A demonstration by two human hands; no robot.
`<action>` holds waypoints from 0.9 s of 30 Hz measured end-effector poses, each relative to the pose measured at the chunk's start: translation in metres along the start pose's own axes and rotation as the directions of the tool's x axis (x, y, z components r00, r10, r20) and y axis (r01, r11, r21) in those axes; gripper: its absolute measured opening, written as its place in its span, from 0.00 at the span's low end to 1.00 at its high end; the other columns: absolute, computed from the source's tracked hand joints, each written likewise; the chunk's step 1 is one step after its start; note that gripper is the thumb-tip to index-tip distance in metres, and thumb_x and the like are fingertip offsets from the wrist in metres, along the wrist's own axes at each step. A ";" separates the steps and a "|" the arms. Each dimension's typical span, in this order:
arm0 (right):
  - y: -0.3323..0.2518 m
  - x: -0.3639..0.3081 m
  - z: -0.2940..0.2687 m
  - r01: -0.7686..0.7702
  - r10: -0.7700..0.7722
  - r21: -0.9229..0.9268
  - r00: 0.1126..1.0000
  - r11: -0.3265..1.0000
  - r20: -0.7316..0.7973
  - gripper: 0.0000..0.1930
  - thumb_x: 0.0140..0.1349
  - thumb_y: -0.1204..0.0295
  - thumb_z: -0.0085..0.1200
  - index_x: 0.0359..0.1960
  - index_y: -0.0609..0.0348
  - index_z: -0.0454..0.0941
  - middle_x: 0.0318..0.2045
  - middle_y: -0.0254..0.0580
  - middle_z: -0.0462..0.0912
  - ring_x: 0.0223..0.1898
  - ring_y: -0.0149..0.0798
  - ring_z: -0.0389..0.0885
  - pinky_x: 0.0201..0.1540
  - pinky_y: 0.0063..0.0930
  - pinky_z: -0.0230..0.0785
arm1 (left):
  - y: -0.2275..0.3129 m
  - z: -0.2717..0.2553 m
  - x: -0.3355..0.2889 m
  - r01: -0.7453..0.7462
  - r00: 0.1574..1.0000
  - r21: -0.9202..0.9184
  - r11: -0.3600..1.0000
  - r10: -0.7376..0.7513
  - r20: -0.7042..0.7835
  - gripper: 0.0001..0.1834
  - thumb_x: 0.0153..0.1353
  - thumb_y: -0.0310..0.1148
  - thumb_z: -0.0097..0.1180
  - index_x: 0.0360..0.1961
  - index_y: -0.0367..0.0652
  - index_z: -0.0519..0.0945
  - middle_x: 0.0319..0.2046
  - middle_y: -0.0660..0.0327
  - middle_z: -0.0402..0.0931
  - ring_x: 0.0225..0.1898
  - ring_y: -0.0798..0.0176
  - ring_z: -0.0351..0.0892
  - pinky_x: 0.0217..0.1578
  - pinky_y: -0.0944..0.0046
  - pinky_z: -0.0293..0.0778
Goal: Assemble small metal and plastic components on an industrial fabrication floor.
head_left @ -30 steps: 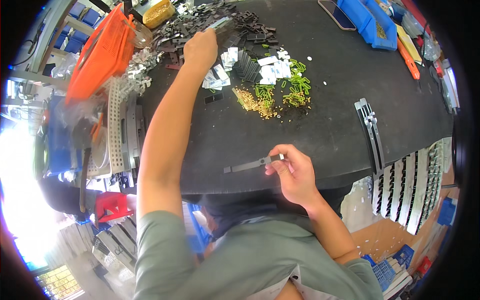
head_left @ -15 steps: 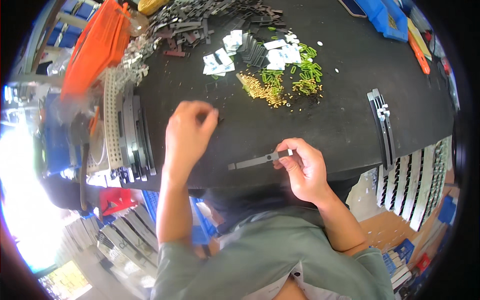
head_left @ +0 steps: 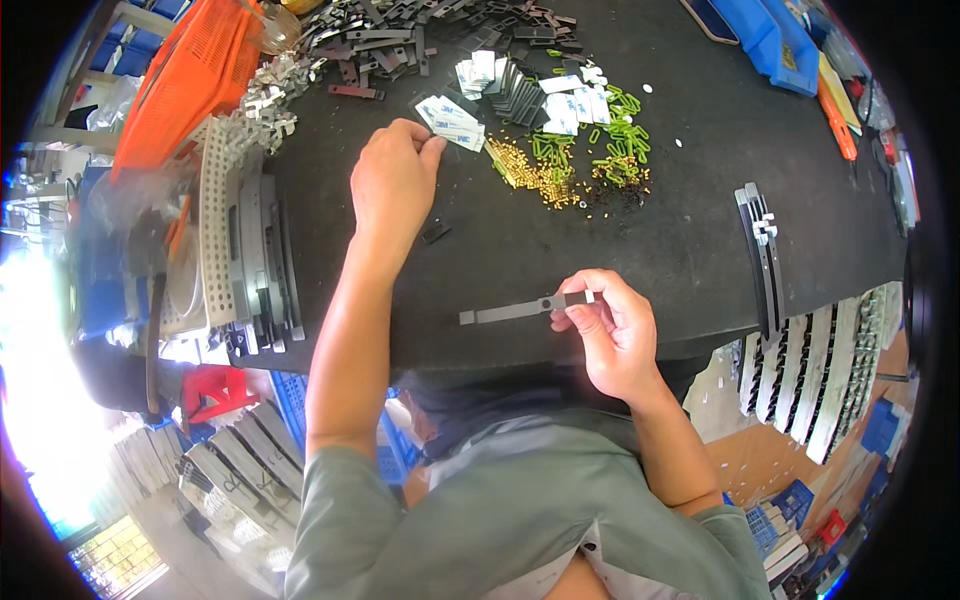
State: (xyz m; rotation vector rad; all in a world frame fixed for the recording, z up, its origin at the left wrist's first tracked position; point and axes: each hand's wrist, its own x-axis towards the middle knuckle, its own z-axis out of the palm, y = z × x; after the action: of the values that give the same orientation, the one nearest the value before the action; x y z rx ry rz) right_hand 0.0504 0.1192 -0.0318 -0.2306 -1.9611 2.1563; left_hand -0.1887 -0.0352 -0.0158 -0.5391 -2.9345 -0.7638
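Note:
My right hand (head_left: 618,335) pinches one end of a flat grey metal strip (head_left: 510,311) between thumb and fingers. The strip points left above the near table edge; a round dark hole shows by my fingers and a small white patch at the held end. At the corner of a small pile of white-backed adhesive pads (head_left: 455,122), my left hand (head_left: 393,182) is closed, thumb and fingertips on a pad's edge. Just right of that pile lie dark flat pieces (head_left: 518,95) and more white-backed pads (head_left: 577,105). A small dark piece (head_left: 437,232) rests below my left hand.
Brass-coloured bits (head_left: 535,175) and green oval rings (head_left: 625,140) are heaped mid-table. Dark metal strips (head_left: 385,45) pile at the back. Assembled strips (head_left: 765,255) lie on the right. An orange basket (head_left: 185,80) and perforated tray (head_left: 216,230) stand left; a blue bin (head_left: 780,55) stands back right.
My left hand has moved forward from the bare table to the white-backed pads, and those pads have shifted. The right hand still holds the strip in about the same place.

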 end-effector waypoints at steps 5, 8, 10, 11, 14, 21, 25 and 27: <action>0.003 -0.001 -0.002 -0.002 0.002 0.009 1.000 1.000 -0.006 0.05 0.68 0.82 0.52 0.44 0.68 0.75 0.34 0.41 0.80 0.33 0.32 0.86 0.40 0.26 0.81 | -0.001 -0.021 -0.001 0.035 0.994 -0.149 0.988 -0.019 0.107 0.13 0.63 0.37 0.64 0.39 0.36 0.83 0.33 0.55 0.84 0.34 0.58 0.83 0.38 0.61 0.76; 0.000 -0.001 -0.005 0.001 -0.002 -0.025 1.000 1.000 -0.020 0.04 0.68 0.82 0.52 0.43 0.67 0.75 0.33 0.41 0.80 0.33 0.32 0.86 0.38 0.25 0.80 | -0.004 -0.039 -0.027 -0.064 0.994 -0.230 0.971 0.083 0.073 0.09 0.63 0.31 0.63 0.37 0.36 0.82 0.33 0.56 0.84 0.32 0.62 0.82 0.36 0.65 0.76; 0.000 0.000 -0.004 0.001 -0.001 -0.029 1.000 1.000 -0.016 0.04 0.68 0.82 0.52 0.43 0.67 0.75 0.32 0.40 0.80 0.32 0.32 0.86 0.37 0.24 0.79 | -0.012 -0.049 -0.051 -0.330 0.934 -0.248 0.911 0.354 0.056 0.05 0.61 0.25 0.64 0.37 0.36 0.82 0.35 0.56 0.85 0.34 0.60 0.85 0.37 0.64 0.78; 0.000 0.000 -0.004 -0.002 0.002 -0.046 1.000 0.999 0.006 0.04 0.68 0.82 0.52 0.43 0.67 0.75 0.31 0.40 0.79 0.32 0.31 0.86 0.36 0.23 0.78 | -0.015 -0.050 -0.056 -0.333 0.932 -0.244 0.911 0.357 0.062 0.05 0.61 0.25 0.64 0.37 0.36 0.82 0.35 0.56 0.85 0.34 0.60 0.85 0.37 0.64 0.78; -0.001 0.001 -0.005 0.008 -0.007 -0.049 1.000 0.999 0.007 0.04 0.68 0.82 0.52 0.42 0.66 0.74 0.30 0.39 0.78 0.31 0.31 0.86 0.35 0.22 0.76 | -0.022 -0.050 -0.064 -0.517 0.835 -0.155 0.842 0.536 0.126 0.06 0.57 0.23 0.66 0.36 0.37 0.83 0.37 0.57 0.85 0.38 0.56 0.86 0.40 0.62 0.80; 0.001 0.001 -0.005 0.008 -0.009 -0.048 1.000 0.999 -0.007 0.05 0.67 0.83 0.52 0.43 0.67 0.75 0.28 0.37 0.76 0.30 0.30 0.85 0.35 0.22 0.77 | -0.026 -0.056 -0.063 -0.606 0.764 -0.115 0.787 0.616 0.192 0.10 0.54 0.25 0.69 0.38 0.39 0.86 0.41 0.58 0.86 0.41 0.55 0.86 0.41 0.60 0.81; -0.001 -0.001 -0.001 0.005 -0.005 -0.028 1.000 1.000 -0.005 0.06 0.67 0.84 0.52 0.44 0.67 0.75 0.30 0.37 0.78 0.31 0.29 0.84 0.37 0.23 0.78 | -0.023 -0.047 -0.070 -0.655 0.749 -0.052 0.754 0.657 0.090 0.11 0.53 0.26 0.70 0.39 0.39 0.86 0.41 0.57 0.86 0.41 0.53 0.85 0.42 0.58 0.80; -0.002 0.000 0.000 0.005 -0.005 0.003 1.000 1.000 0.007 0.06 0.68 0.84 0.52 0.44 0.68 0.75 0.33 0.39 0.80 0.33 0.29 0.84 0.39 0.23 0.79 | -0.026 -0.029 -0.074 -0.614 0.789 -0.037 0.788 0.615 0.017 0.12 0.54 0.26 0.69 0.41 0.39 0.86 0.40 0.57 0.85 0.40 0.53 0.84 0.42 0.58 0.79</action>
State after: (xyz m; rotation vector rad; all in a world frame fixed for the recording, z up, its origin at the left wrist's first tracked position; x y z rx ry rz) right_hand 0.0503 0.1199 -0.0295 -0.2179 -1.9595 2.1594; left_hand -0.1291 -0.0940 -0.0128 -1.4201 -2.4933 -0.6997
